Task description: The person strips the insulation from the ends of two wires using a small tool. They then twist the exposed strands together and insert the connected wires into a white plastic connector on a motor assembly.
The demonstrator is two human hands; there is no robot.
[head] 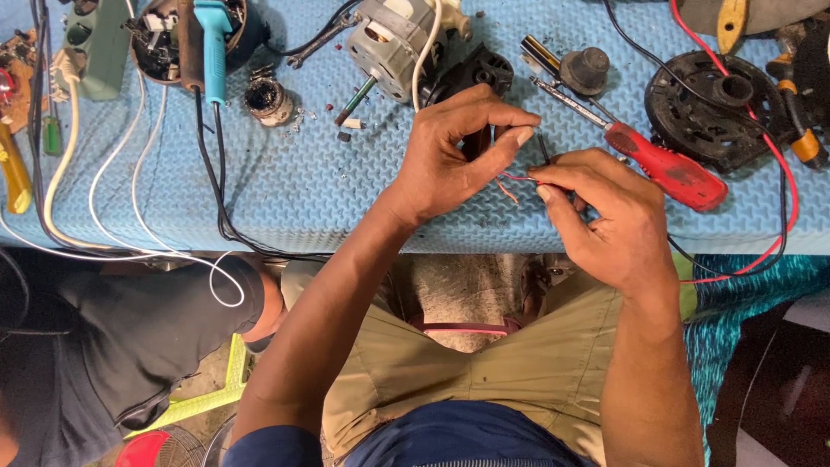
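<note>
2 hands pinch a thin red wire (516,177): left hand (450,160) and right hand (605,220) nearly closed.

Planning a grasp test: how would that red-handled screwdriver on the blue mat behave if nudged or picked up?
The red-handled screwdriver is probably rigid, with a slim metal shaft. Its rounded handle may let it roll, though the textured blue mat likely damps that. It is probably handle-heavy. It lies just beyond the right hand.

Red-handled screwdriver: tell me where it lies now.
In the head view the red-handled screwdriver lies on the blue mat at right, just beyond the right hand, beside the black round housing.
</note>
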